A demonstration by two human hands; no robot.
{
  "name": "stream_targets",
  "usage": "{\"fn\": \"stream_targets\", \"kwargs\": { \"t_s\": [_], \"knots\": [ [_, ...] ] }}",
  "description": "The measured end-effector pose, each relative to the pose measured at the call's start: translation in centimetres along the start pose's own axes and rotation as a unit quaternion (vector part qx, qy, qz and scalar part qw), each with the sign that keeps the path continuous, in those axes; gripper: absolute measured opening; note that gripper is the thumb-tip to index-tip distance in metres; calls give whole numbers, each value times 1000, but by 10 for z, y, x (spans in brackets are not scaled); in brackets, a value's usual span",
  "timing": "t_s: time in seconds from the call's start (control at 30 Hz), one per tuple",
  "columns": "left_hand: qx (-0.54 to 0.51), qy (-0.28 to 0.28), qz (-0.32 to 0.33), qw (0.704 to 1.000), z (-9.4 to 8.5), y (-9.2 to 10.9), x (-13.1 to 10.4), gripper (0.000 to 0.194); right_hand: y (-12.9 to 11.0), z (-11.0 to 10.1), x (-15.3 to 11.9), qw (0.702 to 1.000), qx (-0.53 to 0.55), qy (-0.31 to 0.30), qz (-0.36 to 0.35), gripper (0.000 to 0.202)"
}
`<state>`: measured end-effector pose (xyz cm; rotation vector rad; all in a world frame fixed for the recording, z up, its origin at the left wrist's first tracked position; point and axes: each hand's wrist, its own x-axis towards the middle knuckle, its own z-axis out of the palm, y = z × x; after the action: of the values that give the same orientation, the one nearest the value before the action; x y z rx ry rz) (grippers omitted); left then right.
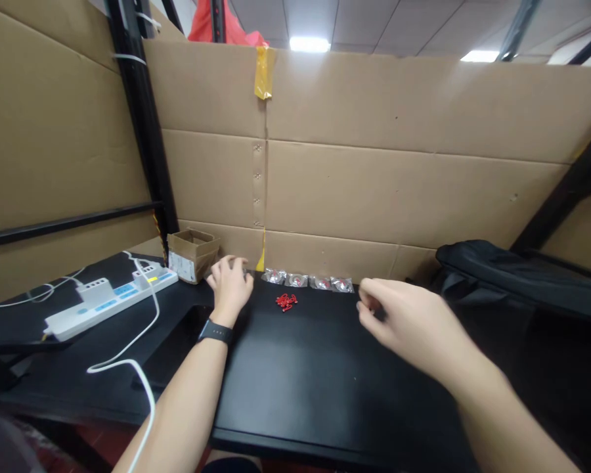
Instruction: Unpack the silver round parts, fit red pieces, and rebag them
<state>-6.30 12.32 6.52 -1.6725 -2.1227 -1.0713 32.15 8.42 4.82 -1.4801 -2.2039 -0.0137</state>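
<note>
My left hand (230,282), with a dark watch band on its wrist, reaches to the left end of a row of small clear packets (297,280). Its fingers are bent down over a greyish thing, mostly hidden, that I cannot make out. The packets lie along the back of the black table (295,381) and show pale rings and red bits inside. A small pile of red pieces (286,301) lies loose in front of them. To the right of the row, my right hand (408,322) hovers with fingers curled toward the thumb; their inside is hidden.
An open cardboard box (193,253) stands at the back left, beside a white power strip (111,305) with plugs. A white cable (150,328) crosses a dark flat tablet-like thing (177,341) and my left forearm. A black bag (517,276) lies at right. Cardboard walls (354,197) enclose the back.
</note>
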Motion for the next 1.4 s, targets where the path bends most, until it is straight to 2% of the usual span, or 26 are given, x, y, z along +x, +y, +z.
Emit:
{"fn": "stream_targets", "kwargs": {
  "t_s": [0.07,0.17,0.23,0.33,0.43,0.53,0.63,0.73,0.83,0.93,1.03,1.17,1.4],
  "knots": [
    [-33,-57,110,992,6,20,-10,31,15,3,12,1000,2,-12,24,35],
    [-51,-153,247,955,24,47,-30,35,38,6,29,998,7,-30,56,42],
    [-48,-167,289,941,36,57,-41,33,52,8,37,997,12,-38,66,46],
    [-30,-153,307,939,52,62,-47,31,62,10,42,997,40,-45,44,42],
    [-19,-152,297,942,59,60,-46,29,65,10,42,995,88,-51,16,35],
    [-20,-148,295,944,60,61,-45,26,66,10,40,992,117,-49,25,35],
    [-35,-127,289,948,54,67,-47,27,68,8,39,990,134,-46,28,33],
    [-84,-113,248,958,43,75,-49,26,65,6,38,989,146,-22,21,33],
    [-152,-143,188,960,33,80,-52,22,54,4,37,985,172,9,29,38],
    [-217,-183,149,947,27,80,-53,17,33,3,36,975,219,19,30,44],
    [-289,-210,127,925,28,78,-55,18,10,6,34,968,248,24,-2,47],
    [-393,-256,82,880,35,78,-56,24,-15,12,31,966,256,5,-34,46],
    [-582,-290,9,759,39,82,-59,26,-27,15,29,968,247,-1,-43,43]
  ]
}}
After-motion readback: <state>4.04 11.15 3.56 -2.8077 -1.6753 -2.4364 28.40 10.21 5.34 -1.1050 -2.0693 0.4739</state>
